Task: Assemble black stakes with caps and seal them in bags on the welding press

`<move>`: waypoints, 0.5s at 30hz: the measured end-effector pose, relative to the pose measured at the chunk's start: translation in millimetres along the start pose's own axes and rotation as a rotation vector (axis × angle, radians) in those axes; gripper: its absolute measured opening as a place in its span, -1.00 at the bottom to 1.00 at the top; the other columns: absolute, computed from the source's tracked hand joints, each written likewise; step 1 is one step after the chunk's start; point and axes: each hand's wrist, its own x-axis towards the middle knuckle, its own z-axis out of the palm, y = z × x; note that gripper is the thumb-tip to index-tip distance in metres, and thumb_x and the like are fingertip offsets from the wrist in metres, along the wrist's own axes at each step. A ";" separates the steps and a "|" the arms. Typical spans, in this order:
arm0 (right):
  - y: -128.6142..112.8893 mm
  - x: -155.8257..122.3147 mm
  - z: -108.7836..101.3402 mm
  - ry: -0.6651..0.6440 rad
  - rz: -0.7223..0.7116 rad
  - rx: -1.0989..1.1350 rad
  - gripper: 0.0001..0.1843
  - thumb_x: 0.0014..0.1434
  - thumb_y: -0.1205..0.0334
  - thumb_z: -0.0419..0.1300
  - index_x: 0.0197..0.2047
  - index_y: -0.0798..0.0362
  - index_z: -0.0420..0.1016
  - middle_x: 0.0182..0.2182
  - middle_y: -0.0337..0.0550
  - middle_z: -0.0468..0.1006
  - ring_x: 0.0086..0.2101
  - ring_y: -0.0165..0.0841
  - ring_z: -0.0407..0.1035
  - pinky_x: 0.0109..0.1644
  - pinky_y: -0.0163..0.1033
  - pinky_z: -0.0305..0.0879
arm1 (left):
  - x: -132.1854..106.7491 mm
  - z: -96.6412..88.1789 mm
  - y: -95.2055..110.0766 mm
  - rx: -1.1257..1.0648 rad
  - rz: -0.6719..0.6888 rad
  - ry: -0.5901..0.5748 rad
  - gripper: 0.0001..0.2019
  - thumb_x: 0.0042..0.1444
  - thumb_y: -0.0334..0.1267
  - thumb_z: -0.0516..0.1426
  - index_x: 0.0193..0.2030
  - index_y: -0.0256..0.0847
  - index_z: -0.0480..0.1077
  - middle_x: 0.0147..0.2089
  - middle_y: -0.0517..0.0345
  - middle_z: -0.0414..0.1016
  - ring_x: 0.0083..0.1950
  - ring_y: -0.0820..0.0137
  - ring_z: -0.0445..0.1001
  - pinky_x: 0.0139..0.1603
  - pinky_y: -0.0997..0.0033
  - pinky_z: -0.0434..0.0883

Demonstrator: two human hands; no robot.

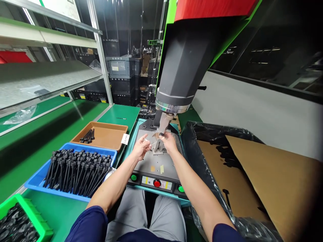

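Both my hands reach to a small metal fixture (158, 148) on the grey machine base (153, 164), under the press head (165, 121). My left hand (141, 147) pinches something thin and pale at the fixture's left side, index finger raised. My right hand (168, 141) has its fingers closed on a small dark part at the fixture's top. What the left hand holds is too small to name.
A blue tray (37, 178) of long black parts lies left of the machine, a brown tray (106, 136) with a few of them behind it. A green bin (30, 222) holds black pieces. Right stands a bag-lined cardboard box (264, 181). Green and red buttons (156, 183) line the machine's front.
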 end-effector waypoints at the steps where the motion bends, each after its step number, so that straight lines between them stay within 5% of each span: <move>1: 0.0 1.4 -1.1 -0.023 0.015 0.008 -0.50 -0.12 0.00 0.33 -0.12 0.08 0.49 -0.15 0.00 0.59 -0.12 -0.13 0.43 0.06 -0.02 0.28 | 0.0 -0.8 -0.2 0.001 0.000 -0.001 -0.18 -0.19 -0.33 0.42 0.26 -0.23 0.25 -0.45 0.33 0.42 -0.45 0.53 0.47 -0.29 0.44 0.43; 5: 1.9 2.6 -5.8 -0.122 0.007 0.055 -0.51 -0.04 -0.04 0.30 -0.07 0.04 0.51 -0.07 -0.03 0.58 -0.05 -0.14 0.42 0.11 -0.03 0.25 | -0.7 -2.8 -0.6 0.003 -0.002 -0.002 -0.18 -0.18 -0.34 0.41 0.27 -0.23 0.25 -0.44 0.33 0.42 -0.45 0.53 0.47 -0.29 0.44 0.42; 15: 7.4 5.2 0.2 -0.047 0.124 0.149 -0.50 -0.18 -0.06 0.38 -0.21 0.06 0.48 -0.23 -0.07 0.58 -0.20 -0.20 0.43 -0.03 -0.08 0.28 | -1.2 -4.3 -3.4 0.004 -0.006 0.002 -0.18 -0.19 -0.34 0.42 0.26 -0.23 0.25 -0.44 0.33 0.44 -0.45 0.53 0.48 -0.30 0.46 0.43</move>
